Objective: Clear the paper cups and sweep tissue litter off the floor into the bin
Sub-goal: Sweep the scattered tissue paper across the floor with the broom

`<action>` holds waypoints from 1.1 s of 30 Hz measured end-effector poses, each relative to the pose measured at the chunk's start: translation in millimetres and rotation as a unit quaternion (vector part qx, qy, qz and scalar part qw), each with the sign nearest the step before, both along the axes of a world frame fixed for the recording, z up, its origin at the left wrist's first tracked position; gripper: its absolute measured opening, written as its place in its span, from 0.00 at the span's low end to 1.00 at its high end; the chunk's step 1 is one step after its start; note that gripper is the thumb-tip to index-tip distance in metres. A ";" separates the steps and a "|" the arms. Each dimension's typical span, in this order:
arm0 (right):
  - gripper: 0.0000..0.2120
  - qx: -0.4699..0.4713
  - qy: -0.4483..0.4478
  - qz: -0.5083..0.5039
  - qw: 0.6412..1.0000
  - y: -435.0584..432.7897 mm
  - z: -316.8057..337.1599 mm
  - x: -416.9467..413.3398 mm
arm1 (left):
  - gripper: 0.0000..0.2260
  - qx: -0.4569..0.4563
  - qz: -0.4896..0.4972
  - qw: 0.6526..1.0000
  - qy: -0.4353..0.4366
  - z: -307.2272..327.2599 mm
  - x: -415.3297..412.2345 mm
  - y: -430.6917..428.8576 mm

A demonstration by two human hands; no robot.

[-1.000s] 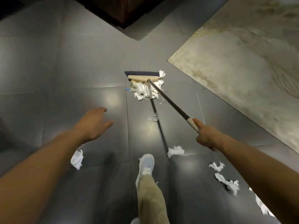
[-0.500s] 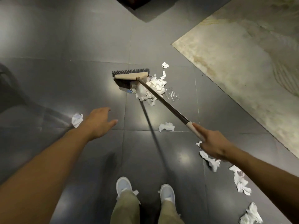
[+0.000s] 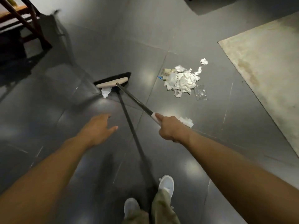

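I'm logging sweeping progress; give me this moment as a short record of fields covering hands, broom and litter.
right hand: grips the broom handle
left hand: open, holds nothing
broom head: on the floor, a tissue scrap against it
tissue pile: right of the broom head, apart from it
loose tissue: by the right hand
clear plastic item: beside the pile
bin: not in view

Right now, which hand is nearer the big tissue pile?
Right. The right hand, gripping the broom handle, sits just below the tissue pile in the head view; the left hand hovers open farther left, across the handle from it.
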State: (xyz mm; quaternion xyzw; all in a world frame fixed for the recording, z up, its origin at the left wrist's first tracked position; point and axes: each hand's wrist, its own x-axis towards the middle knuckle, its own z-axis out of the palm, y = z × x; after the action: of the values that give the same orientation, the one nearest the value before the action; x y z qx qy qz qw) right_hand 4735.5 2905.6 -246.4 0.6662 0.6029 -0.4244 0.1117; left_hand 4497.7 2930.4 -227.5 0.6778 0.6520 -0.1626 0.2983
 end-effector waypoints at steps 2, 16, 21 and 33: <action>0.33 -0.009 -0.019 0.019 1.000 -20.2 -3.8 -3.8 | 0.29 0.004 0.006 1.000 0.000 -1.9 -7.3 -16.8; 0.38 -0.056 -0.117 0.013 0.991 -246.2 20.5 109.8 | 0.29 -0.019 -0.030 0.999 -0.036 -6.8 14.7 -155.7; 0.37 -0.001 -0.068 -0.070 0.995 -261.5 26.1 137.1 | 0.30 -0.006 -0.042 0.998 -0.050 -16.5 43.9 -169.0; 0.10 0.131 -0.050 -0.226 0.964 -52.1 6.2 241.5 | 0.28 -0.018 0.045 0.999 -0.018 -37.2 109.6 -156.8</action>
State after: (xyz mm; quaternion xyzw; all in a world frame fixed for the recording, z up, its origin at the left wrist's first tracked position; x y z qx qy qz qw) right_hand 4977.0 2853.5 -240.2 0.8147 0.4803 -0.3219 -0.0453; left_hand 4607.4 2773.6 -264.7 0.6452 0.6731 -0.1486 0.3296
